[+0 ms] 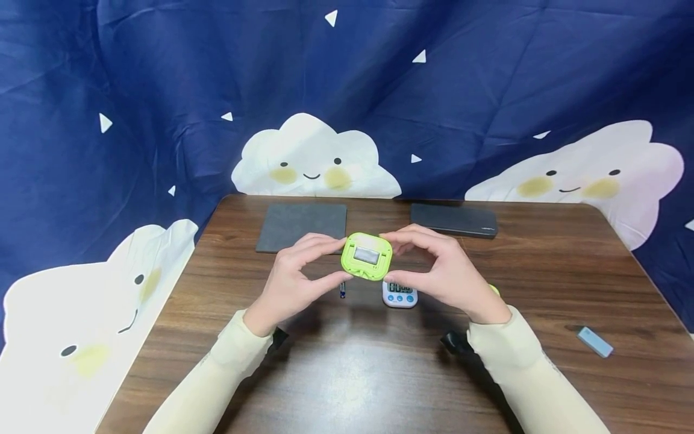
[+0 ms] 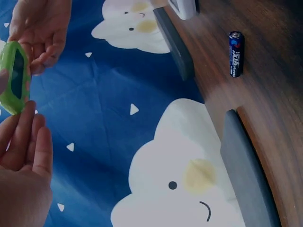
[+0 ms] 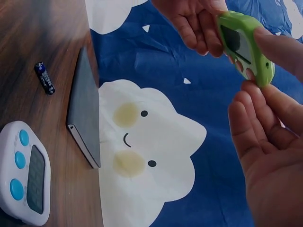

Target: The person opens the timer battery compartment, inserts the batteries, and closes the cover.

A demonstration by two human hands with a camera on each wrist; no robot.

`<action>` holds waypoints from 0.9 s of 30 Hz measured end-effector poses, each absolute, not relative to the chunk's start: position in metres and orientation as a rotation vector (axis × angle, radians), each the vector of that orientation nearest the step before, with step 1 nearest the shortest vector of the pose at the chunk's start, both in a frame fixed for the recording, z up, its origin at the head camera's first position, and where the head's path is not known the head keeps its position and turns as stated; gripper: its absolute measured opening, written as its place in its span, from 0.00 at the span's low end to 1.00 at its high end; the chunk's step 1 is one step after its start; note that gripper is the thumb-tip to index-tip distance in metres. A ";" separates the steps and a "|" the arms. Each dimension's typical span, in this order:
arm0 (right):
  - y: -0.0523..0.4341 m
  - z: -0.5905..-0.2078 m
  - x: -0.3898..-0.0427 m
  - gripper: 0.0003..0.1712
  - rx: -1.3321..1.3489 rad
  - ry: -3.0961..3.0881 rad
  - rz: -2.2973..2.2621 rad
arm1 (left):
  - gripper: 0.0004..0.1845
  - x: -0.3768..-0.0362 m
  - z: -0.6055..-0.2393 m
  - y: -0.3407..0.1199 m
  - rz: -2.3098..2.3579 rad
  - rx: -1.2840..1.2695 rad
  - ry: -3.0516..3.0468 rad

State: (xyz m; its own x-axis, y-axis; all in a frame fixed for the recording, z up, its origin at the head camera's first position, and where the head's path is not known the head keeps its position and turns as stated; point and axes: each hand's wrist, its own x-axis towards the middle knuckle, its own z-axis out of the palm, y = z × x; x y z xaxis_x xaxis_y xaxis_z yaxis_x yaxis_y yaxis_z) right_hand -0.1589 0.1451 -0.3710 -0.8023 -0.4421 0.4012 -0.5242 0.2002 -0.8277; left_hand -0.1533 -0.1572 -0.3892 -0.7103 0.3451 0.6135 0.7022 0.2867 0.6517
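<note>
Both hands hold up a green kitchen timer (image 1: 366,257) above the table. Its back, with a grey rectangular area, faces the head camera; the wrist views show the dark screen on the other side. My left hand (image 1: 295,280) pinches one side edge between thumb and fingers, and my right hand (image 1: 440,271) pinches the opposite edge the same way. Below on the table lie a dark blue battery (image 2: 236,54) and a white timer (image 3: 23,175) with blue buttons, its top partly hidden by the green one in the head view.
A grey notebook (image 1: 293,226) and a black flat case (image 1: 454,219) lie along the back of the wooden table (image 1: 347,386). A small light-blue block (image 1: 594,342) is at the right. Something green (image 1: 494,290) peeks out behind the right wrist.
</note>
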 end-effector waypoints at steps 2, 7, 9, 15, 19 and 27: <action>0.144 -0.372 -0.160 0.38 0.932 -2.375 1.679 | 0.29 -0.153 -0.391 -0.156 -1.411 -0.918 -2.190; 0.137 -0.375 -0.159 0.36 0.822 -2.378 1.673 | 0.26 -0.151 -0.396 -0.152 -1.413 -0.856 -2.154; 0.132 -0.376 -0.158 0.36 0.764 -2.370 1.654 | 0.30 -0.150 -0.397 -0.151 -1.378 -0.838 -2.167; 0.109 -0.382 -0.147 0.33 0.603 -2.304 1.590 | 0.42 -0.148 -0.397 -0.149 -1.261 -0.763 -2.222; 0.097 -0.383 -0.138 0.28 0.525 -2.270 1.650 | 0.44 -0.148 -0.397 -0.148 -1.222 -0.715 -2.228; 0.094 -0.385 -0.135 0.24 0.523 -2.270 1.680 | 0.43 -0.151 -0.395 -0.151 -1.219 -0.732 -2.238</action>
State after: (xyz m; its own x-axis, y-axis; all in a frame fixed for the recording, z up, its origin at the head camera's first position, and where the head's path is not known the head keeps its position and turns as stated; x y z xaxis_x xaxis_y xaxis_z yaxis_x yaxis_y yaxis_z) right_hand -0.1354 0.0942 -0.3849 -0.8988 -0.1271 0.4196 -0.4384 0.2633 -0.8594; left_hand -0.1506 -0.1513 -0.3953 -0.7389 0.2218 0.6362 0.6549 0.4588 0.6006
